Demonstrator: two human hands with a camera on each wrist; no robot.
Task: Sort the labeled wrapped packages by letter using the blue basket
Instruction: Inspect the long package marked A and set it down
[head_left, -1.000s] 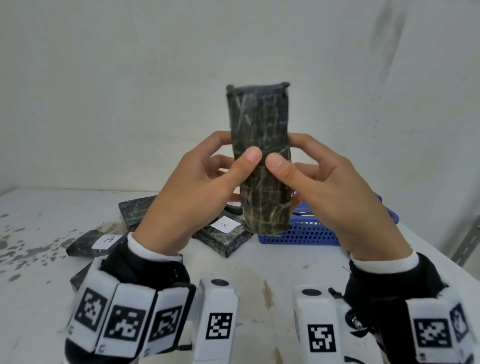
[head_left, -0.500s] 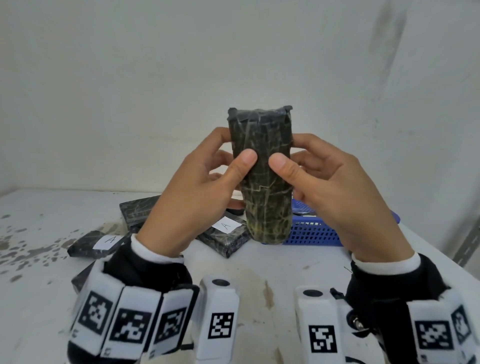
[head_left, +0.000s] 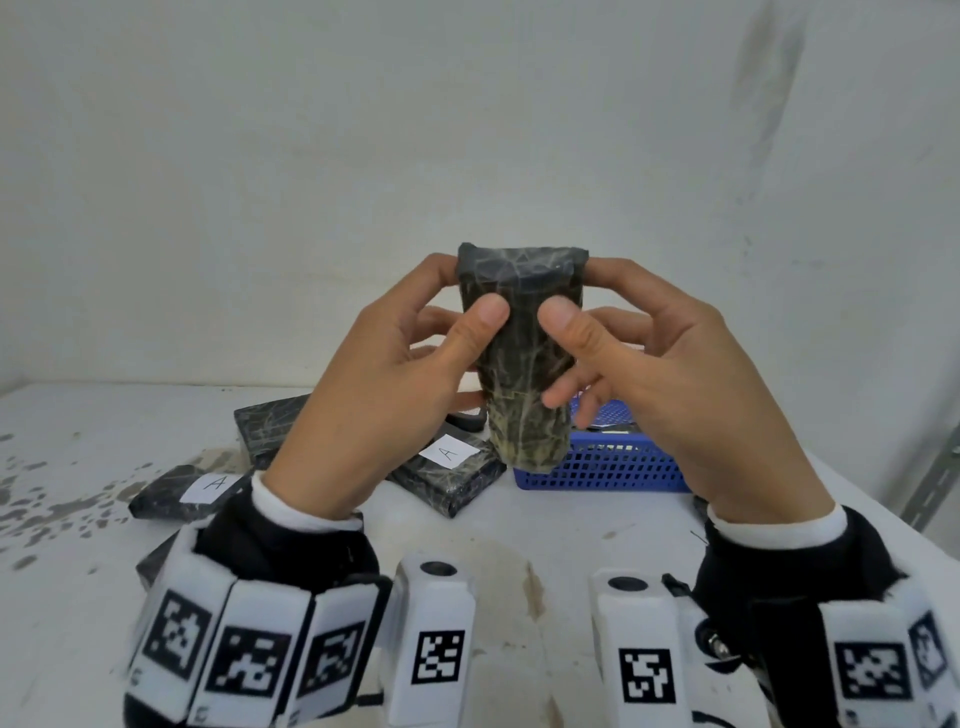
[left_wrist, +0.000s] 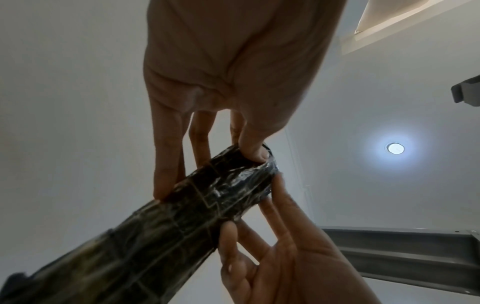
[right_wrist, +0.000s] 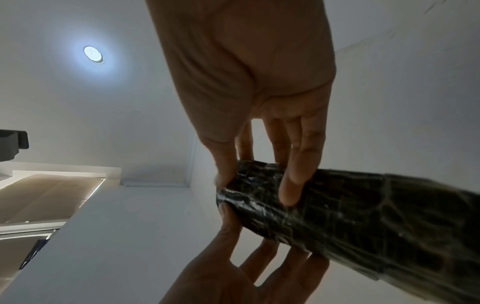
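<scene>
A dark wrapped package stands upright in the air above the table, held between both hands. My left hand pinches its left side with thumb in front and fingers behind; my right hand does the same on the right. No label shows on the side facing me. The wrist views show the same package from below, fingers on its upper end. The blue basket sits on the table behind the package. Two packages labelled A lie left of the basket.
Another dark package lies behind the labelled ones, and one more peeks out by my left wrist. The white table is stained at the left. A wall stands close behind; a metal bracket is at the right edge.
Both hands have lowered the package and tipped its top end toward me, so its top face now shows. The thumbs have slid up nearer that end.
</scene>
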